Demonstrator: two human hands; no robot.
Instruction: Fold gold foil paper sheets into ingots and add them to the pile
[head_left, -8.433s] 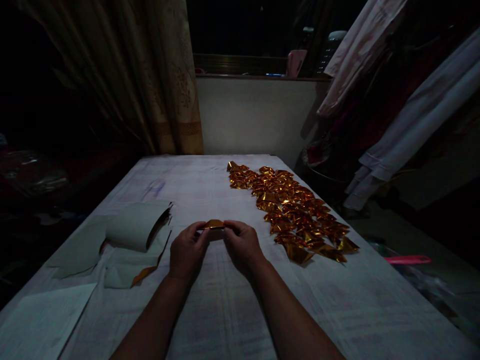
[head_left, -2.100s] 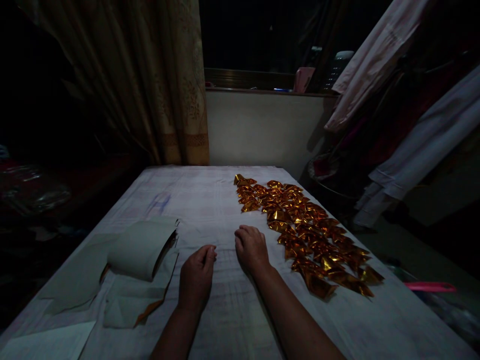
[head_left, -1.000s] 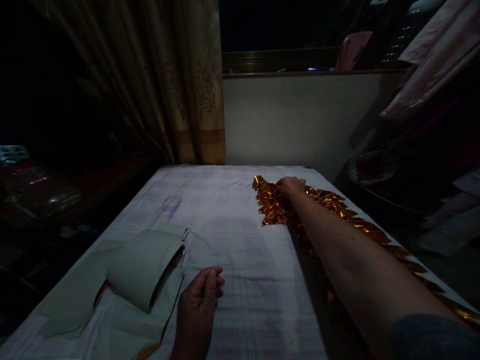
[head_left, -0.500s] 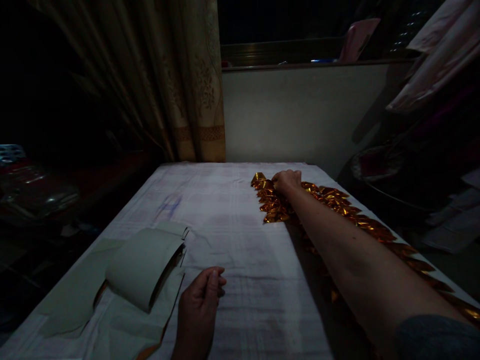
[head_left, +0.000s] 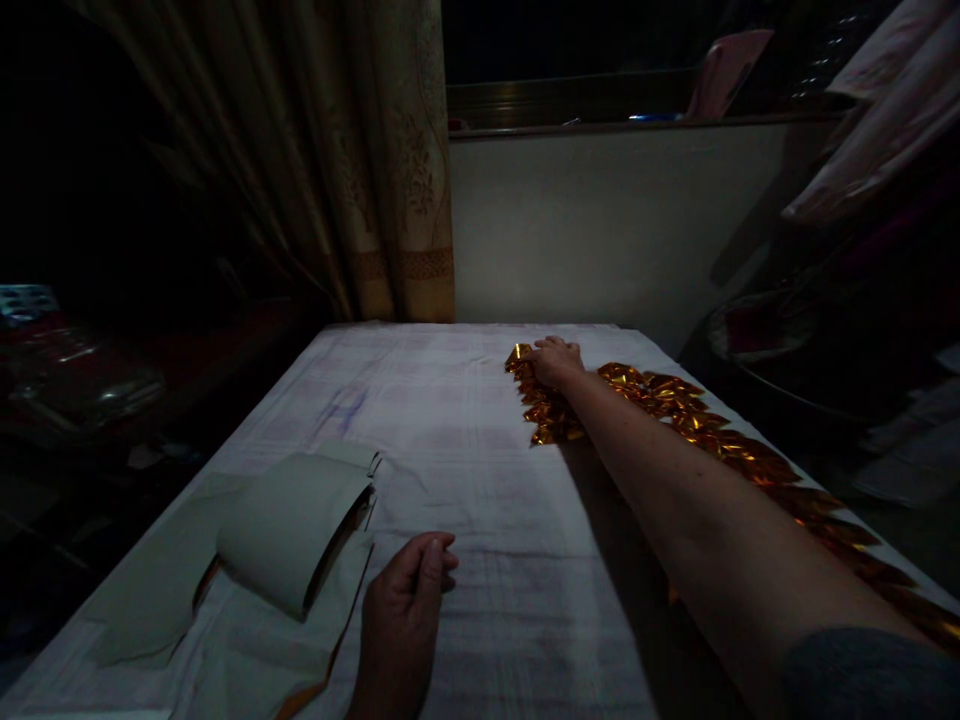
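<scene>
My right hand (head_left: 556, 361) reaches to the far right part of the table, its fingers apart and touching the shiny gold foil pieces (head_left: 551, 428). One folded foil piece (head_left: 517, 357) lies by its index fingertip at the end of the row. The pointed foil pieces overlap in rows; my forearm covers some of them. Near the front middle, my left hand (head_left: 405, 610) is closed above the cloth, thumb pressed against the curled fingers. Whatever those fingers may hold is hidden. To its left are curled pale green sheets (head_left: 289, 535) with orange showing at some edges.
A pale plaid cloth (head_left: 465, 480) covers the table. Behind it stand a patterned curtain (head_left: 412, 200) and a white wall (head_left: 585, 230). A pink container (head_left: 727, 75) sits on the ledge. At right hang light clothes (head_left: 877, 120); the surroundings are dark.
My right hand has moved slightly left and away from me along the foil, its fingers loosening from a pinch. My left hand stays closed in nearly the same place. The view shifts slightly.
</scene>
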